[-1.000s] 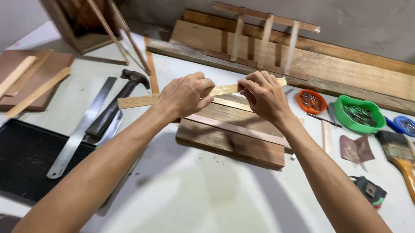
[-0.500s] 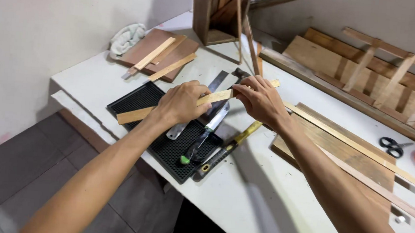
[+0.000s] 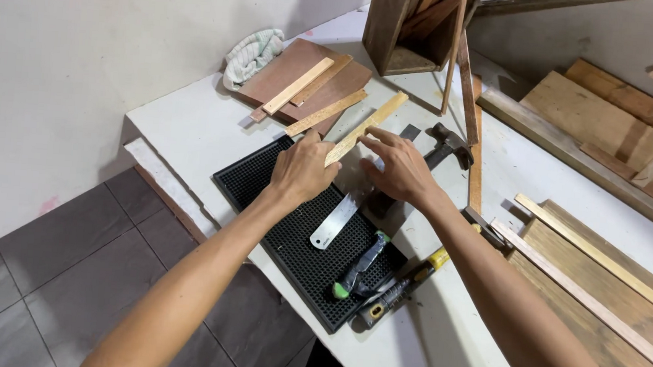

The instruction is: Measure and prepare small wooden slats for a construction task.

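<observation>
The white table (image 3: 207, 133) ends close to the person at its near edge, and the black mat (image 3: 292, 242) lies right along that edge with bare tabletop to its left. On the mat a metal ruler (image 3: 337, 219), a hammer (image 3: 444, 146) and a green-handled tool (image 3: 359, 266) crowd under the hands. The left hand (image 3: 300, 170) and right hand (image 3: 400, 169) both pinch a thin wood strip (image 3: 369, 125) above the mat's far end.

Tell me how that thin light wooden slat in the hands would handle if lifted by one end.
The slat is long, thin and narrow, so it probably feels light and may flex a little. Its flat faces suggest it would not roll when set down. Both the left hand and right hand touch its near end, over the black mat; held there alone, its far end would likely dip.
</observation>
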